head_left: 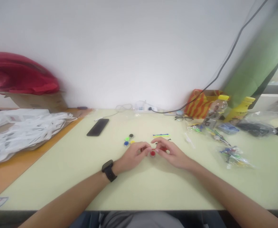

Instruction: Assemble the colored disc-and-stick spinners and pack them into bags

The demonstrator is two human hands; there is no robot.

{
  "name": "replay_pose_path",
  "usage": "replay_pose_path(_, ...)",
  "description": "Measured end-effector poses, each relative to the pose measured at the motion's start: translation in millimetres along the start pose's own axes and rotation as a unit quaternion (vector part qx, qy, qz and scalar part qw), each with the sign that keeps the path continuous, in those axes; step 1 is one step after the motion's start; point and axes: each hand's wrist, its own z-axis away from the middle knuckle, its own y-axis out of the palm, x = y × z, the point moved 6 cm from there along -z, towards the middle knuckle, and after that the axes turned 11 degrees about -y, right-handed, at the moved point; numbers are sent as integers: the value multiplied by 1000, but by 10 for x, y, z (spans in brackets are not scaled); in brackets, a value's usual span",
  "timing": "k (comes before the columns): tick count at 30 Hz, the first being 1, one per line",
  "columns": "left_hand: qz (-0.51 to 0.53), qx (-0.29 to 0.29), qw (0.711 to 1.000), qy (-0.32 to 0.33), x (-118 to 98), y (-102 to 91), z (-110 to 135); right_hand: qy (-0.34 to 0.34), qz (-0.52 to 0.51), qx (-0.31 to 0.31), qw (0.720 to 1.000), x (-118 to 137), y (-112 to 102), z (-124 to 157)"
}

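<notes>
Red round disc [152, 153] lies right of centre in the frame's lower half, between the left hand [134, 155] and right hand [174, 155], fingers curled inward; whether either grips anything cannot be told. Beyond, near centre, sit a blue disc [126, 143] and green disc [127, 139]; farther left, a black smartphone [97, 127].

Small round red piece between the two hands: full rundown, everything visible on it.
The small round red piece shows a red centre inside a paler, translucent-looking rim; it looks like plastic. Its red face is turned toward the camera. It sits low between the bare left hand and the bare right hand, over the pale yellow-green tabletop. Too small and blurred to tell whether either hand touches it, whether it rests on the surface, or any finer markings.
</notes>
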Motion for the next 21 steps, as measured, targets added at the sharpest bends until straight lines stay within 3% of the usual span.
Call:
replay_pose_path(5, -7, 2, 1000, 2, 1, 4, -6, 7, -35, 36, 999, 35, 48, -2)
replay_pose_path(15, -32, -14, 999, 4, -9, -35, 10, -8, -1, 19, 1000, 20, 31, 14)
replay_pose_path(21, -36, -16, 999, 11, 15, -16, 2, 6, 108, -68, 992, -95, -221, 22)
